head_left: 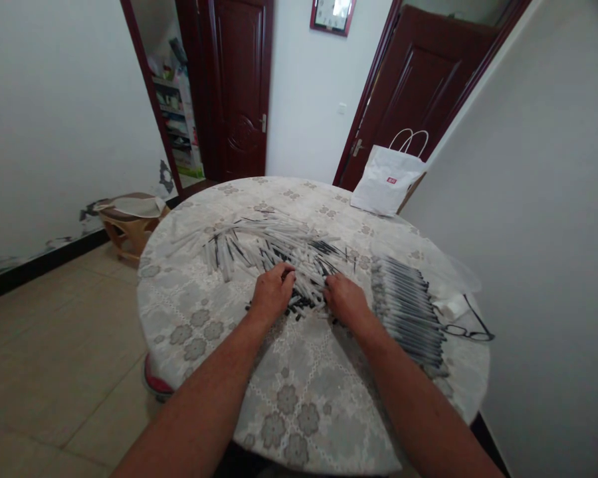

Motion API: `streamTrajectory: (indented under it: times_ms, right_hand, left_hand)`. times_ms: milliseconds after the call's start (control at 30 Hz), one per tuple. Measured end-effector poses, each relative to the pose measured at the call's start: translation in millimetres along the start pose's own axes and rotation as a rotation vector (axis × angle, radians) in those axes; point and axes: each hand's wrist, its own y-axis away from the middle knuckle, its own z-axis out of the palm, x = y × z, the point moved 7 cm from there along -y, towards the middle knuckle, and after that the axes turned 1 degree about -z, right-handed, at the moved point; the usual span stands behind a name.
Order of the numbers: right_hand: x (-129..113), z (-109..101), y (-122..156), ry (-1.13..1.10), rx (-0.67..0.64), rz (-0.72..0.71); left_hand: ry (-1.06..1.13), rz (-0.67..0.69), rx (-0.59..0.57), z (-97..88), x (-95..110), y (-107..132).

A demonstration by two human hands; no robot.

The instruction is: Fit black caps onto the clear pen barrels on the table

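A loose pile of thin translucent pen barrels [259, 232] spreads across the table in front of me, mixed with dark slender pieces [323, 247] and small black caps [299, 304]. My left hand [273, 291] is at the near left side of the pile, thumb and fingers pinched together. Across from it, my right hand [346, 299] curls its fingers at the near right side of the pile. What either hand pinches is too small and partly hidden to make out. To the right lie neat rows of pens [408, 309] with dark ends.
A patterned cloth covers the round table [299, 418]. Eyeglasses [471, 334] and crumpled clear plastic [453, 272] lie near its right edge. At the back right stands a white paper bag [386, 179]. A wooden stool [129, 229] is on the floor at left.
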Motion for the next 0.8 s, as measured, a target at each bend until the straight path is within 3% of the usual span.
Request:
streamTrajectory:
  times_ms: [133, 233, 333, 400, 500, 633, 800]
  right_hand:
    - [-5, -6, 6, -0.177, 0.144, -0.069]
    - [-22, -16, 15, -0.358, 0.269, -0.215]
    - [-37, -22, 20, -0.456, 0.301, -0.350]
    - [-35, -24, 18, -0.460, 0.318, -0.356]
    - [-8, -21, 9, -0.315, 0.330, -0.164]
    - [38, -8, 1, 0.004, 0.162, 0.181]
    - [50, 4, -3, 0.104, 0.019, 0.298]
  left_hand:
    - [0.103, -0.063, -0.042, 2.8, 2, 0]
    - [0.261, -0.184, -0.181, 12.6, 2, 2]
    - [0.362, -0.280, -0.272, 20.1, 1, 5]
    - [0.424, -0.339, -0.245, 20.3, -3, 6]
    - [0.530, -0.405, -0.158, 18.4, -12, 4]
    - [0.609, -0.422, -0.109, 18.2, -16, 3]
    - [0.642, -0.453, -0.111, 21.3, -16, 5]
